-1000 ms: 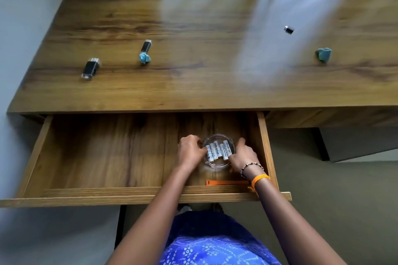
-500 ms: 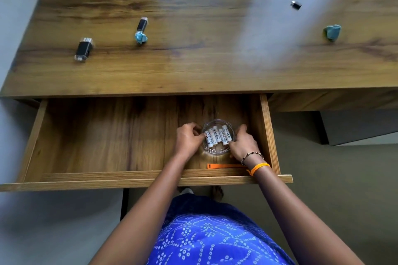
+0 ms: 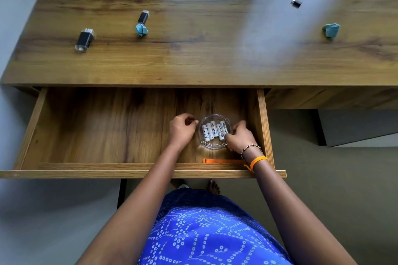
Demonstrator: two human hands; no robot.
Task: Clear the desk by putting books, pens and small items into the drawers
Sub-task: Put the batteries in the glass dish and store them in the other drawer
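Fingers: the left hand (image 3: 182,130) is curled just beside the glass dish (image 3: 214,132) with a sliver of gap, holding nothing; the right hand (image 3: 239,136) has its fingertips on the dish's near right rim, bent over the edge.
Change: half a second ago both hands cupped the dish from either side; now the left one has let go and drawn slightly away, while the right stays in contact.
Dish: sits on the floor of the open drawer (image 3: 32,127), toward its right end, with white batteries (image 3: 214,130) lying side by side in it.
Meaning: the dish looks set down, so this item is likely done and the hands are free for the next.
Drawer: an orange strip (image 3: 223,160) lies along the front wall, near the right wrist.
Desk top: wooden desk (image 3: 193,60) carries a black flash drive (image 3: 84,39), a black stick with a blue end (image 3: 142,23), a small black cap (image 3: 296,3) and a blue lump (image 3: 331,30), well apart.
Room: pale wall at left, grey-green floor below.
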